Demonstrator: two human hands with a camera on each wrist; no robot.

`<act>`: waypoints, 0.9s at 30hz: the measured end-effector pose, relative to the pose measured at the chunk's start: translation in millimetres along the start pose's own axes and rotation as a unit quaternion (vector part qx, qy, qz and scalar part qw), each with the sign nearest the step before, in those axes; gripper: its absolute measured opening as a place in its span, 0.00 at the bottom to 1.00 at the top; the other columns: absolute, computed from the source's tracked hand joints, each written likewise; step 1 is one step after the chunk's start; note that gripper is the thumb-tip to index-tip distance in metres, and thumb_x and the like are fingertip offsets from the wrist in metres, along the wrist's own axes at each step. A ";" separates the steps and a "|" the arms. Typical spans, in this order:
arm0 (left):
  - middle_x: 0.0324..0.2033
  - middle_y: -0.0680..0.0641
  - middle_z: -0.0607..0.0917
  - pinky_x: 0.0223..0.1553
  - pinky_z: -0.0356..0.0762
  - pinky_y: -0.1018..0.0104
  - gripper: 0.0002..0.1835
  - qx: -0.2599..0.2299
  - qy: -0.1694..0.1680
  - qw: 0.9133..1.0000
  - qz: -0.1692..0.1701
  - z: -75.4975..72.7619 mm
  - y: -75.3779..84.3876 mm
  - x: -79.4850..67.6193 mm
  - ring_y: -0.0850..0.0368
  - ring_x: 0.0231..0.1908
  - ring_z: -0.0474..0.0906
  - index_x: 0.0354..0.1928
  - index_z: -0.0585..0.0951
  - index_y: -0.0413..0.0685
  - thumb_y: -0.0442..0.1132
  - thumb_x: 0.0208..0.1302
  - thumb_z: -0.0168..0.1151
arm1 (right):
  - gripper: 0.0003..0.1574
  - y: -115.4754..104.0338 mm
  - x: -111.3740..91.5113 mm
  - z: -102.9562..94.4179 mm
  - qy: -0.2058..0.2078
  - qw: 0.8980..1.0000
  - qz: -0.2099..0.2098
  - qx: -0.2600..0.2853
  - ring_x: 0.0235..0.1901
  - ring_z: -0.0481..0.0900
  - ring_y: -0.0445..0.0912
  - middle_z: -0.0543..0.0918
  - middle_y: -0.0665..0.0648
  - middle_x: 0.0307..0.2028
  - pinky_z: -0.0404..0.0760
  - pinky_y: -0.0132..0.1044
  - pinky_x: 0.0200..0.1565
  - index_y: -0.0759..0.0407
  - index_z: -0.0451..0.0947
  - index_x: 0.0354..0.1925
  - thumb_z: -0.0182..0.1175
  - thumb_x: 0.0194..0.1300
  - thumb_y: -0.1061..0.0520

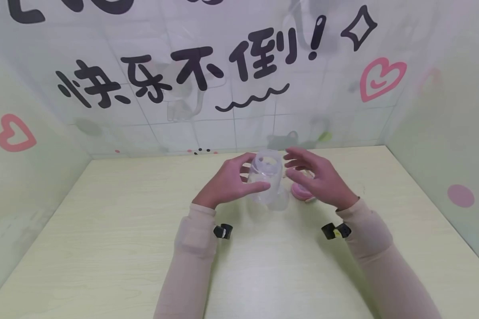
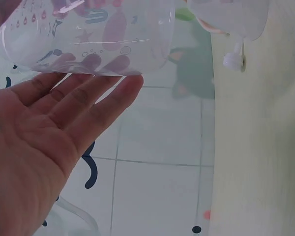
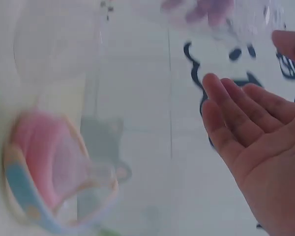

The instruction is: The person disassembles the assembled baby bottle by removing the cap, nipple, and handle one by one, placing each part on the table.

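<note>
My left hand (image 1: 239, 179) grips a clear baby bottle (image 1: 257, 177) above the table, thumb across the near side and fingers behind. Its open neck points up, and coloured prints show on its wall in the left wrist view. To the bottle's right, my right hand (image 1: 323, 179) holds nothing, fingers loosely extended and apart from it in the right wrist view. Below that hand lies a pink lid (image 3: 32, 157) with a clear spout and a blue and orange strap, partly hidden in the head view. A translucent cap (image 1: 280, 201) stands on the table behind the bottle.
The pale wooden table (image 1: 115, 230) ends at a white back wall (image 1: 207, 133) with black lettering. Side walls (image 1: 443, 146) rise at left and right. Dark wrist mounts (image 1: 222, 231) stick out from both sleeves.
</note>
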State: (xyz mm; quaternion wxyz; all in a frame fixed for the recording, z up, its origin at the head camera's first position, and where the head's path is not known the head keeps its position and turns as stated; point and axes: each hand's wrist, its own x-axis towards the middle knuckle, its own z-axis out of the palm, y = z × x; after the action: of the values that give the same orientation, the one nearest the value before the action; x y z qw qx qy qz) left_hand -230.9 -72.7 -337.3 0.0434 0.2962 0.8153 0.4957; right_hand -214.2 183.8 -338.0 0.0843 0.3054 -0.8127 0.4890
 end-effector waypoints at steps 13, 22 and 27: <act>0.52 0.52 0.79 0.49 0.82 0.62 0.31 -0.005 -0.030 0.999 -0.042 -4.8 -15.6 -2.4 0.48 0.57 0.77 0.60 0.73 0.49 0.48 0.56 0.75 | 0.28 -1.5 4.2 39.7 -0.003 1.000 -0.003 -0.018 0.52 0.83 0.50 0.84 0.57 0.52 0.78 0.54 0.54 0.63 0.73 0.63 0.64 0.68 0.59; 0.52 0.54 0.81 0.56 0.76 0.48 0.33 0.019 -0.046 0.997 -0.060 -9.5 -23.8 -4.6 0.49 0.57 0.76 0.62 0.75 0.51 0.46 0.53 0.76 | 0.30 3.2 2.8 48.0 -0.010 0.999 0.007 -0.051 0.52 0.83 0.49 0.84 0.57 0.53 0.80 0.48 0.54 0.63 0.74 0.63 0.67 0.66 0.55; 0.52 0.54 0.81 0.57 0.76 0.49 0.34 0.011 -0.059 0.995 -0.080 -11.2 -24.4 -6.7 0.48 0.59 0.74 0.61 0.75 0.51 0.46 0.52 0.76 | 0.29 3.5 2.3 49.5 -0.023 0.999 0.006 -0.042 0.52 0.82 0.49 0.84 0.57 0.53 0.79 0.51 0.55 0.63 0.75 0.62 0.67 0.66 0.55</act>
State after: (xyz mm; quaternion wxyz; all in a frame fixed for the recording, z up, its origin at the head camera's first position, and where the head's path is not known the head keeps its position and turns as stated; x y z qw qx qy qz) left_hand -240.1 -93.1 -353.5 0.1279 0.2592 0.8376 0.4636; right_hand -210.1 142.1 -364.7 0.0751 0.3082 -0.8362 0.4474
